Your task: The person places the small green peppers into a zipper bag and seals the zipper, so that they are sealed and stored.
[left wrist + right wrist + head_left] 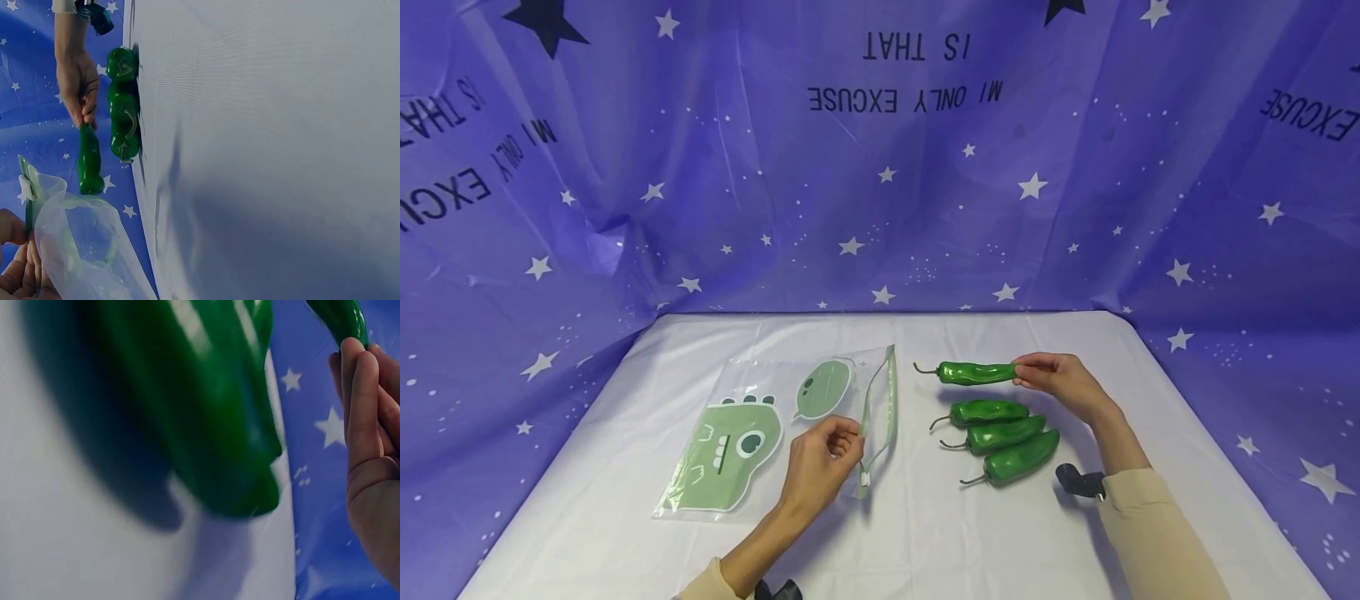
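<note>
A clear zip bag (790, 417) with a green dinosaur print lies on the left of the table, its mouth toward the right. My left hand (823, 458) pinches the upper edge of that mouth near the white slider (865, 478), and the left wrist view shows the bag (94, 244) gaping there. My right hand (1067, 383) holds a green pepper (973, 373) by its tip, the stem pointing left toward the bag. In the left wrist view this pepper (89, 161) is raised off the table, close by the bag's opening.
Three more green peppers (1007, 435) lie side by side on the white tablecloth (940, 542), nearer to me than the held one, stems to the left. A purple star-printed curtain (880, 192) stands behind the table and along both sides.
</note>
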`<action>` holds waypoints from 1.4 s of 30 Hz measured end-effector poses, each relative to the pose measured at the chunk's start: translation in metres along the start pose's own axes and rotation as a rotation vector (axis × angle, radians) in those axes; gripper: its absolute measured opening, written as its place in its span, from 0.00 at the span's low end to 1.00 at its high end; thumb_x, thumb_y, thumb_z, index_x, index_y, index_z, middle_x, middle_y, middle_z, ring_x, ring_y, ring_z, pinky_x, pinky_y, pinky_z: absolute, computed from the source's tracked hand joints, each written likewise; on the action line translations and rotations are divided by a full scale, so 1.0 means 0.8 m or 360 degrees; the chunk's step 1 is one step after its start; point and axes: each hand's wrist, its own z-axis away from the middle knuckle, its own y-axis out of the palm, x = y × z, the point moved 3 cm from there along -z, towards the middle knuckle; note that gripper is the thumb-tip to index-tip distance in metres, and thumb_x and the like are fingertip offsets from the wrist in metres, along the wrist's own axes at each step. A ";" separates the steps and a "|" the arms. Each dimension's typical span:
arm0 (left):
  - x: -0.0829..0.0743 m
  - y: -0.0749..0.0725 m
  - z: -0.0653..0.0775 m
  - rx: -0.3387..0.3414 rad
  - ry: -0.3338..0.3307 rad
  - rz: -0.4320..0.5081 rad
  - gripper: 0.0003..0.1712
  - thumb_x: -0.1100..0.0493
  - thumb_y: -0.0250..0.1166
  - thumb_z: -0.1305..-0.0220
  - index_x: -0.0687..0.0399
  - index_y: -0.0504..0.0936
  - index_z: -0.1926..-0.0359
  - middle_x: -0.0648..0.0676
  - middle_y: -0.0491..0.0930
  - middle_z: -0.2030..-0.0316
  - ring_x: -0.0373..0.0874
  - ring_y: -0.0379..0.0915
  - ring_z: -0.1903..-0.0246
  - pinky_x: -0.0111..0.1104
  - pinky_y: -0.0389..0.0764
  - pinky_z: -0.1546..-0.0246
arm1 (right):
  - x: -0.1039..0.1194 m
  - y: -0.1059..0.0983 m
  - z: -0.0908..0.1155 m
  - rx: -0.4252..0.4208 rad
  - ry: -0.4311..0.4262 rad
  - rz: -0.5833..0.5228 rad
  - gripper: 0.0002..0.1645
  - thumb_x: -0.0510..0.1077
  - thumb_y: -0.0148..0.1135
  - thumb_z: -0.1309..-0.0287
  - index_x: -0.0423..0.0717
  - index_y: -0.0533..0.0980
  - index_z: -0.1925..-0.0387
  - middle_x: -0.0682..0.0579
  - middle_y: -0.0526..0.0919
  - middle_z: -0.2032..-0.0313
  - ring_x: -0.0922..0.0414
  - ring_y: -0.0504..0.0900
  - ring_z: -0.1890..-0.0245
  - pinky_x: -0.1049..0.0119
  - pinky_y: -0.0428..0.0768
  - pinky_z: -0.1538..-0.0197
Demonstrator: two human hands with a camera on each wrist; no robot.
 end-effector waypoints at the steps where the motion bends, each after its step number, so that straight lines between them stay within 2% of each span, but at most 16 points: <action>1: -0.001 0.000 -0.001 0.0004 -0.0001 0.0001 0.06 0.69 0.68 0.49 0.55 0.81 0.70 0.42 0.78 0.79 0.35 0.73 0.79 0.26 0.77 0.76 | 0.005 0.002 -0.002 0.0008 -0.0018 0.0000 0.26 0.44 0.64 0.41 0.28 0.73 0.48 0.48 0.84 0.61 0.55 0.84 0.58 0.52 0.75 0.46; 3: -0.002 0.001 -0.002 0.0011 -0.0005 0.0001 0.06 0.69 0.68 0.49 0.55 0.81 0.70 0.43 0.78 0.79 0.35 0.73 0.78 0.26 0.77 0.76 | 0.014 0.007 -0.005 0.0024 -0.0052 0.0009 0.25 0.44 0.65 0.42 0.29 0.73 0.49 0.47 0.84 0.61 0.54 0.84 0.58 0.50 0.75 0.46; 9: -0.006 0.004 -0.004 0.0030 -0.0016 0.0006 0.06 0.69 0.68 0.49 0.55 0.81 0.70 0.43 0.78 0.78 0.35 0.74 0.78 0.26 0.77 0.76 | 0.036 0.018 -0.010 0.0052 -0.0082 0.0015 0.25 0.44 0.67 0.43 0.28 0.74 0.51 0.45 0.84 0.62 0.51 0.84 0.59 0.53 0.77 0.49; 18: -0.006 0.007 -0.004 0.0043 0.0005 0.0010 0.06 0.69 0.67 0.48 0.55 0.81 0.70 0.42 0.77 0.79 0.34 0.73 0.78 0.26 0.77 0.76 | 0.046 0.034 -0.015 0.0056 -0.0094 0.0019 0.22 0.43 0.66 0.43 0.31 0.76 0.52 0.46 0.84 0.62 0.41 0.82 0.56 0.49 0.76 0.48; 21: -0.005 0.008 -0.003 0.0054 0.0020 0.0005 0.06 0.69 0.67 0.48 0.55 0.81 0.71 0.42 0.77 0.79 0.34 0.73 0.79 0.25 0.76 0.77 | 0.046 0.040 -0.018 0.0062 -0.0095 -0.0003 0.22 0.42 0.67 0.44 0.31 0.76 0.52 0.46 0.84 0.63 0.45 0.83 0.58 0.49 0.76 0.48; 25: -0.005 0.010 -0.002 0.0075 0.0032 0.0013 0.06 0.69 0.68 0.49 0.55 0.81 0.71 0.42 0.77 0.79 0.34 0.72 0.79 0.25 0.76 0.77 | 0.045 0.048 -0.023 0.0073 -0.0097 -0.0021 0.22 0.42 0.67 0.44 0.31 0.76 0.53 0.46 0.85 0.63 0.52 0.85 0.62 0.54 0.79 0.50; 29: -0.005 0.013 -0.002 0.0086 0.0052 0.0021 0.07 0.70 0.68 0.50 0.55 0.81 0.71 0.41 0.76 0.80 0.34 0.72 0.79 0.26 0.77 0.77 | 0.047 0.059 -0.027 0.0094 -0.0111 -0.0051 0.22 0.41 0.68 0.45 0.29 0.75 0.53 0.44 0.84 0.64 0.53 0.85 0.63 0.59 0.81 0.54; 34: -0.008 0.015 -0.002 0.0096 0.0087 0.0024 0.08 0.70 0.69 0.50 0.54 0.81 0.71 0.41 0.76 0.80 0.34 0.72 0.79 0.26 0.76 0.78 | 0.052 0.075 -0.030 0.0105 -0.0145 -0.0107 0.22 0.40 0.67 0.45 0.28 0.75 0.54 0.43 0.84 0.64 0.53 0.85 0.63 0.55 0.80 0.53; 42: -0.008 0.018 -0.001 0.0119 0.0117 0.0035 0.09 0.71 0.69 0.49 0.52 0.81 0.71 0.40 0.76 0.80 0.33 0.72 0.79 0.25 0.75 0.79 | 0.053 0.096 -0.036 0.0019 -0.0254 -0.0187 0.19 0.38 0.66 0.44 0.28 0.76 0.55 0.42 0.84 0.65 0.53 0.85 0.64 0.49 0.77 0.51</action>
